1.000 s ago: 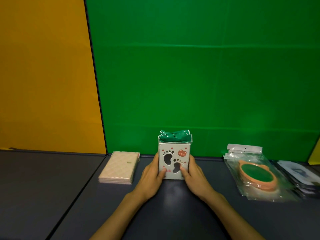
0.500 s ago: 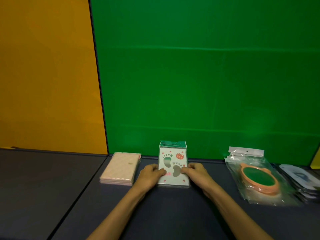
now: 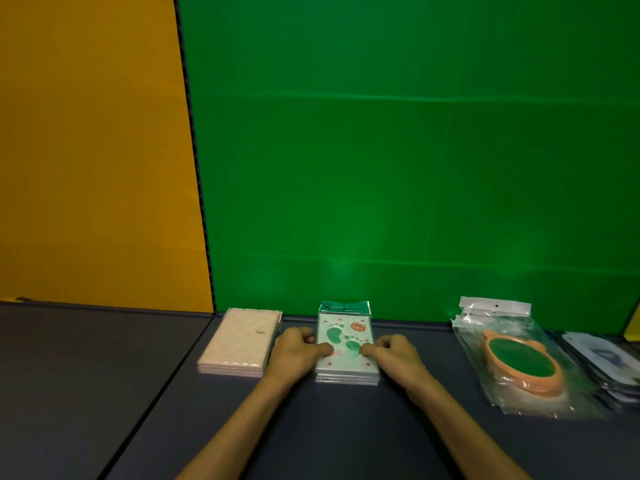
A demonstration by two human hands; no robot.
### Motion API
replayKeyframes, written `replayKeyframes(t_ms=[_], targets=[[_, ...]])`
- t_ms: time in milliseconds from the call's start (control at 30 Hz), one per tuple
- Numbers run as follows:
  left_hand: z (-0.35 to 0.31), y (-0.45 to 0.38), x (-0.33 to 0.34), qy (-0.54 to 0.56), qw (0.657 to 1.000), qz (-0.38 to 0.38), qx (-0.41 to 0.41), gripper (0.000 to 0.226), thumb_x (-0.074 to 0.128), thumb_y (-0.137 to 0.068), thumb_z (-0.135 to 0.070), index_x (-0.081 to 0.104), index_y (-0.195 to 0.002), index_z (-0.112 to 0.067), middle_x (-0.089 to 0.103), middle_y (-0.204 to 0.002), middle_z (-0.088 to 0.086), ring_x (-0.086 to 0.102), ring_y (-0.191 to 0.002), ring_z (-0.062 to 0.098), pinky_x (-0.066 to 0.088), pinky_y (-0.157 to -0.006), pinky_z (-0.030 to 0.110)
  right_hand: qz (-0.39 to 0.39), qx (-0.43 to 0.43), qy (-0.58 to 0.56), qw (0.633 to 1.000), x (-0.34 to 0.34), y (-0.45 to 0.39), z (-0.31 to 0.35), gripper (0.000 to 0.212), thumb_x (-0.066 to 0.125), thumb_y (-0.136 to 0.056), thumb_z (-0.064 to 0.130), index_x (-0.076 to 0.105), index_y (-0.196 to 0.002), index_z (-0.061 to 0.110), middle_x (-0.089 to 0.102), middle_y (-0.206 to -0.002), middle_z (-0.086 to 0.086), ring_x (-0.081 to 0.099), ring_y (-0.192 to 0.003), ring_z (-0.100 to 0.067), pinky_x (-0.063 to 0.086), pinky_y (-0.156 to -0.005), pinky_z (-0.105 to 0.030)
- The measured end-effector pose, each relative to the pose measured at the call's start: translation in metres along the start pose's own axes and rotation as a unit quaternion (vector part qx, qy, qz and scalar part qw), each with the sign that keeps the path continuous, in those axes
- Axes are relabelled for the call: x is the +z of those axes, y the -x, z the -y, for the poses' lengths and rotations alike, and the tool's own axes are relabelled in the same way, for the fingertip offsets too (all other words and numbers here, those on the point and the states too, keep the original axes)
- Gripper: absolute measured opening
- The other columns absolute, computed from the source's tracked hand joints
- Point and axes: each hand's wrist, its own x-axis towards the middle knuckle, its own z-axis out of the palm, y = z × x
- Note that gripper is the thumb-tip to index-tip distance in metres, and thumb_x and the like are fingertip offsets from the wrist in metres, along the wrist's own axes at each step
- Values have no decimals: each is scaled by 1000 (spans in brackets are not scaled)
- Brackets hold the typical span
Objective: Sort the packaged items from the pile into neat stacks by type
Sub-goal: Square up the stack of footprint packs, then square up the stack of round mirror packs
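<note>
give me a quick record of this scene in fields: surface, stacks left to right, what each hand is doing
surface: dark table
stack 1: pink quilted packs, squared up
stack 2: footprint packs, lying flat
stack 3: bagged orange bear-ear items, loose
stack 4: dark packs at right edge, partly cut off
left hand: on left edge of footprint packs, thumb on top
right hand: on right edge, thumb on top

Four stacks on the dark grey table (image 3: 104, 393): one of pink quilted flat packs (image 3: 239, 344), about four deep; one of white footprint-print packs (image 3: 346, 367), about four; clear bags with orange bear-eared dishes (image 3: 519, 365), count unclear; dark-edged packs (image 3: 609, 362), uncountable. Two hands.
</note>
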Motion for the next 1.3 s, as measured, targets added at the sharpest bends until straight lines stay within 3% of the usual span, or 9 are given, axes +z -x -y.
replayKeyframes(t_ms=[100,167,233,333,467,600,767,1033,1300], targets=[[-7,-2,-6,-88,994,-24,54,70,84,-71,-35,60,-134,-19,65,-127,-1,59,-105,13,46,-89,24,-6,-12,85,996,-4,-1,5,27,71,-77,37,64,-81,11,65,-84,-4,58,-75,-14,45,-66,-32],[-10,-4,-10,-183,978,-42,89,87,83,-70,-47,46,-146,-26,54,-139,1,51,-124,20,43,-98,32,-27,-47,190,980,-8,-2,11,44,71,-76,44,65,-107,14,60,-105,-3,57,-96,-16,46,-78,-33],[-13,-6,-13,-263,957,-48,113,96,79,-70,-56,35,-152,-31,45,-148,2,42,-135,23,39,-105,37,-37,-86,259,961,-11,-3,16,61,70,-75,49,54,-128,21,51,-120,-1,50,-114,-19,44,-89,-33],[-16,-8,-16,-345,926,-43,150,99,72,-73,-61,26,-155,-32,30,-160,5,29,-145,25,28,-115,41,-25,-153,319,935,-12,-4,22,66,67,-81,46,44,-139,24,46,-128,1,44,-123,-19,41,-101,-36],[-16,-7,-18,-383,899,-44,207,89,67,-78,-55,27,-155,-34,28,-161,7,26,-147,24,23,-118,41,-11,-242,348,906,-9,-2,28,57,66,-87,41,47,-138,24,45,-131,6,45,-122,-15,38,-108,-37],[-19,-5,-20,-384,891,-41,238,85,66,-78,-53,31,-153,-33,31,-160,6,29,-146,24,24,-117,41,-30,-266,369,890,-9,5,33,57,67,-86,36,48,-138,22,47,-131,4,47,-121,-17,39,-105,-36],[-41,-2,-8,-372,882,-32,286,66,52,-87,-56,40,-149,-36,35,-159,3,27,-147,23,20,-120,43,-62,-234,390,888,-34,19,31,50,60,-90,39,49,-136,24,49,-129,2,48,-122,-18,39,-104,-37],[-83,23,53,-379,872,-1,309,74,45,-87,-67,37,-151,-32,34,-159,5,25,-148,25,19,-120,46,-97,-178,412,888,-103,38,1,54,59,-88,48,50,-135,23,51,-130,-1,49,-124,-24,41,-102,-38],[-139,49,144,-386,883,4,269,72,43,-86,-70,46,-146,-30,46,-151,6,41,-137,29,31,-110,47,-98,-151,389,904,-211,48,-63,52,63,-84,43,53,-132,27,51,-137,1,50,-125,-22,43,-101,-37]])
